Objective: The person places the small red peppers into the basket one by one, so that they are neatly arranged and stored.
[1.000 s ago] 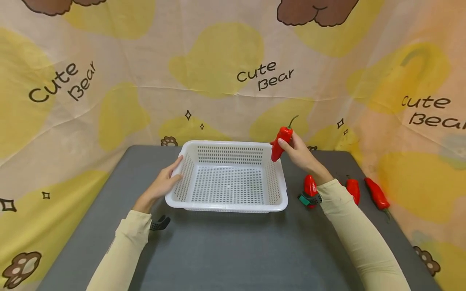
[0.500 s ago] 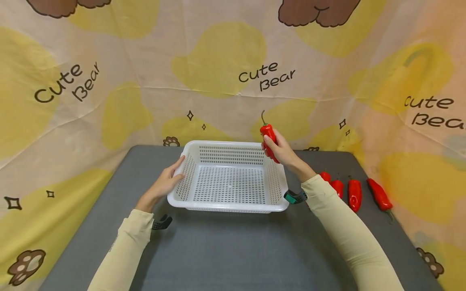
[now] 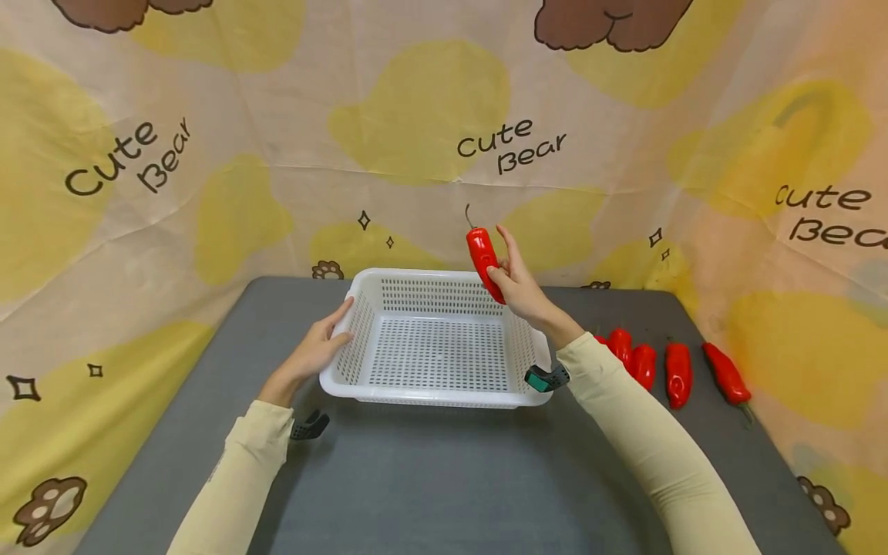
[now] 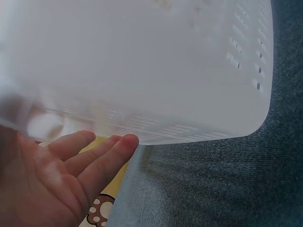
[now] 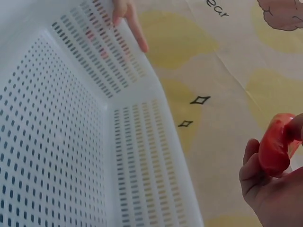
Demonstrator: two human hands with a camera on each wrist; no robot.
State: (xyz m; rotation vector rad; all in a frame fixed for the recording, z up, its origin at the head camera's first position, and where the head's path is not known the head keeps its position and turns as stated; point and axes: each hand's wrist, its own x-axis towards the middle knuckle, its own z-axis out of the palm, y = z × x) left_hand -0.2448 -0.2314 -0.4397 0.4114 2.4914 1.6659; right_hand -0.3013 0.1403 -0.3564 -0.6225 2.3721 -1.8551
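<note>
In the head view, my right hand (image 3: 522, 289) pinches a red chili pepper (image 3: 483, 258) by its lower end, above the back right part of the basket. The pepper's thin stem points up and its body leans left. The right wrist view shows the pepper's rounded end (image 5: 274, 151) between thumb and fingers. My left hand (image 3: 314, 351) grips the left rim of a white perforated plastic basket (image 3: 437, 395), thumb over the rim and fingers outside. Those fingers (image 4: 106, 161) lie against the basket's outer wall in the left wrist view. The basket holds nothing.
Several more red peppers (image 3: 678, 374) lie on the grey table (image 3: 430, 478) to the right, partly hidden behind my right forearm. A printed cloth (image 3: 416, 116) hangs behind and at both sides. Dark straps sit on both wrists.
My right hand has carried the pepper leftward from beyond the basket's right rim to over its inside, and the stem now tips left. The left hand and basket have stayed nearly still.
</note>
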